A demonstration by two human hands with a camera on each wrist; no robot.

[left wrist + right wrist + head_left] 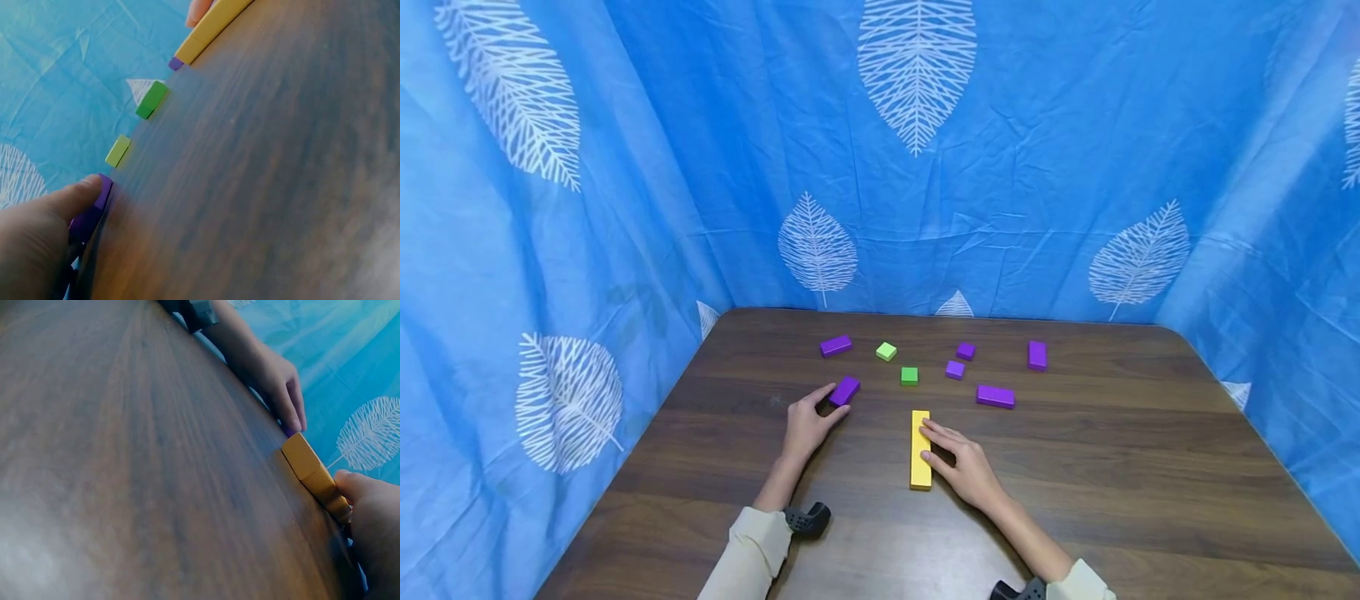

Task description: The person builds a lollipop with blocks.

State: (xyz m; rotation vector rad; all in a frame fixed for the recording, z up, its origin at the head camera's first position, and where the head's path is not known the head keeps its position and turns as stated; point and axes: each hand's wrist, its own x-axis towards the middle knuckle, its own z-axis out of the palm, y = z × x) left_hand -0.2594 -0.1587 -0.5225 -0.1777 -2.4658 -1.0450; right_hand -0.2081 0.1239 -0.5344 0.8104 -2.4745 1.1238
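Toward the left, a purple block (845, 392) sits on the table between the thumb and finger of my left hand (805, 427), which pinches it. The left wrist view shows the thumb against that purple block (92, 214); the other fingers are hidden there. A long yellow block (920, 458) lies lengthwise near the middle. My right hand (964, 468) touches it from the right, fingertips on its top and right edge. In the right wrist view the thumb meets the side of the yellow block (317, 481).
Beyond the hands are a light green block (886, 352), a green block (909, 377), two small purple blocks (955, 369) and longer purple blocks (996, 397) on the wooden table (1112, 450). A blue leaf-print curtain (1037, 167) surrounds the table's back and sides.
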